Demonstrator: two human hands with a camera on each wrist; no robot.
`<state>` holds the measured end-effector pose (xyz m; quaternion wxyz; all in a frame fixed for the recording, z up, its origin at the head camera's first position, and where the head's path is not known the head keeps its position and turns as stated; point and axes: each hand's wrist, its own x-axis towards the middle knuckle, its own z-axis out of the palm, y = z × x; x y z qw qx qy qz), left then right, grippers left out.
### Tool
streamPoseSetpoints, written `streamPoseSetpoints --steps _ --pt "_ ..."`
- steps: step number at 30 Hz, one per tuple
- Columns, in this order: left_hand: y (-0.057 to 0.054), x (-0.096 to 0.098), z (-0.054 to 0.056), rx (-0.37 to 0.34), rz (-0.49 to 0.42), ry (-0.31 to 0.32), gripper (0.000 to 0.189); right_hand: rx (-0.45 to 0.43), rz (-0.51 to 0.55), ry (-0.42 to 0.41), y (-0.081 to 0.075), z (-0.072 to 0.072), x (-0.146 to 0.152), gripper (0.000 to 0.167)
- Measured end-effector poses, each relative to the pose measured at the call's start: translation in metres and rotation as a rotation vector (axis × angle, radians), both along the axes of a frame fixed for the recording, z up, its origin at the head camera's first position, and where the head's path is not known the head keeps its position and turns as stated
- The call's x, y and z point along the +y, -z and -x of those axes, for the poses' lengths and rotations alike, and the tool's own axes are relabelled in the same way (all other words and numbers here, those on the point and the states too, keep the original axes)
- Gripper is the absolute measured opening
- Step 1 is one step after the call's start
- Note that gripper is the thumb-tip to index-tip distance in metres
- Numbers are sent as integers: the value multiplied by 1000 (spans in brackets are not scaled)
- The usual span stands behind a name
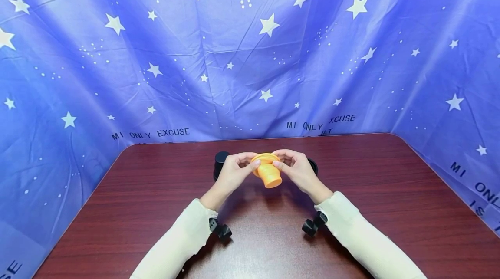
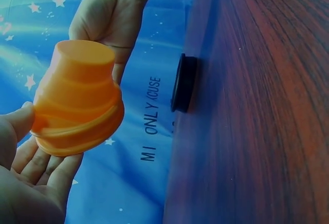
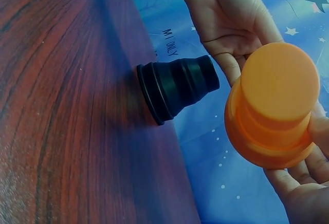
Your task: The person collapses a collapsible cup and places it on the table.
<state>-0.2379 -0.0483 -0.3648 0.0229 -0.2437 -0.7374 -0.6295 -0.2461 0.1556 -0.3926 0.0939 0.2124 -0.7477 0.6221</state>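
Both hands hold an orange collapsible cup (image 1: 270, 176) above the table, with its wide rim up and away and its narrow, closed base tilted down toward the head camera. My left hand (image 1: 232, 173) pinches the rim on one side, thumb on the near face and fingers behind. In the same way my right hand (image 1: 300, 171) pinches the opposite side. The stepped walls stand partly drawn out, as the left wrist view shows of the orange cup (image 2: 82, 88). The inside of the cup is hidden.
Behind my left hand a black stepped cup (image 3: 177, 85) stands wide rim down on the table (image 1: 156, 209). A low, round black piece (image 2: 186, 84) lies behind my right hand. Blue star-printed cloth (image 1: 234, 53) hangs along the table's back and sides.
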Motion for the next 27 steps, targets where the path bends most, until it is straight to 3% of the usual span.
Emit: streamPoseSetpoints --steps 8,12,18,27 --pt "0 -1 0 -31 -24 13 23 5 -36 15 -3 -1 0 22" --pt "0 -2 0 -47 -32 18 24 5 -52 9 -15 -10 -3 21" --pt "-1 -3 -1 -57 -30 21 24 9 -55 20 -6 -3 -1 22" --pt "0 -5 0 -34 -4 7 23 38 -104 29 -27 -19 -7 21"
